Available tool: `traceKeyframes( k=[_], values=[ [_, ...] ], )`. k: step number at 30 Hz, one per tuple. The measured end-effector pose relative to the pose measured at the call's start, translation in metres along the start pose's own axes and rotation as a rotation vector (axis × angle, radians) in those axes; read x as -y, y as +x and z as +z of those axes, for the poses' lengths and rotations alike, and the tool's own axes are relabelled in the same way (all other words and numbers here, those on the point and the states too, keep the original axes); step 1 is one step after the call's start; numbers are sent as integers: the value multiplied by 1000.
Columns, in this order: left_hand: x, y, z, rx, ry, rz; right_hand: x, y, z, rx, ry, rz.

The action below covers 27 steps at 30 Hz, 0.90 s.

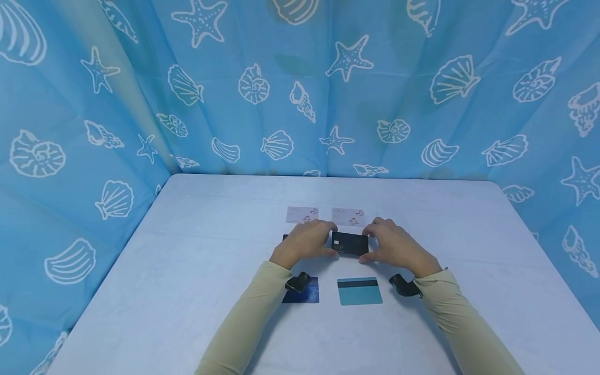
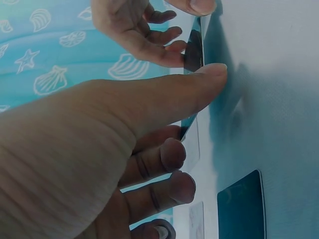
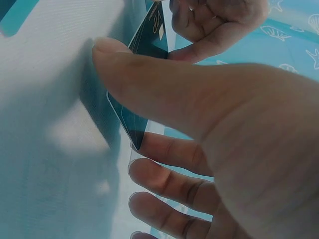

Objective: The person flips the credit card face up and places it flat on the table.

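Note:
A black card (image 1: 350,243) marked VIP, with a small chip, is held by its two short ends between both hands. My left hand (image 1: 307,240) pinches its left end with thumb (image 2: 164,94) and index finger. My right hand (image 1: 397,247) pinches the right end, thumb (image 3: 144,79) at the near edge and index finger at the far edge. The card casts a shadow on the white table beneath it in the right wrist view. Another dark card (image 1: 284,237) is mostly hidden behind my left hand.
Two pale cards (image 1: 302,214) (image 1: 348,216) lie side by side beyond the hands. Closer in are a dark blue card (image 1: 307,292), partly covered by the left wrist camera (image 1: 298,283), and a teal card (image 1: 360,294) with a dark stripe. A blue shell-patterned curtain (image 1: 281,114) surrounds the white table (image 1: 197,250).

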<state>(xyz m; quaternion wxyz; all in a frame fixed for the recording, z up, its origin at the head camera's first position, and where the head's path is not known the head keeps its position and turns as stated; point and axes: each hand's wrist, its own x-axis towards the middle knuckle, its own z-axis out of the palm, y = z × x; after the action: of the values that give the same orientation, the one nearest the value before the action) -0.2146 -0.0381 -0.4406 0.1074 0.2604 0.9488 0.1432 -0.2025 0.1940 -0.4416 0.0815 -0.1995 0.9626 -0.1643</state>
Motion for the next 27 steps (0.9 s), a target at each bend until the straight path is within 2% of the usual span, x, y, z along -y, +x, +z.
traceKeyframes(
  k=[14,27],
  values=[
    [-4,-1,3,20,3,-41,0,1,2,22,38,58],
    [-6,-2,5,46,1,-65,1,2,3,26,36,61]
  ],
)
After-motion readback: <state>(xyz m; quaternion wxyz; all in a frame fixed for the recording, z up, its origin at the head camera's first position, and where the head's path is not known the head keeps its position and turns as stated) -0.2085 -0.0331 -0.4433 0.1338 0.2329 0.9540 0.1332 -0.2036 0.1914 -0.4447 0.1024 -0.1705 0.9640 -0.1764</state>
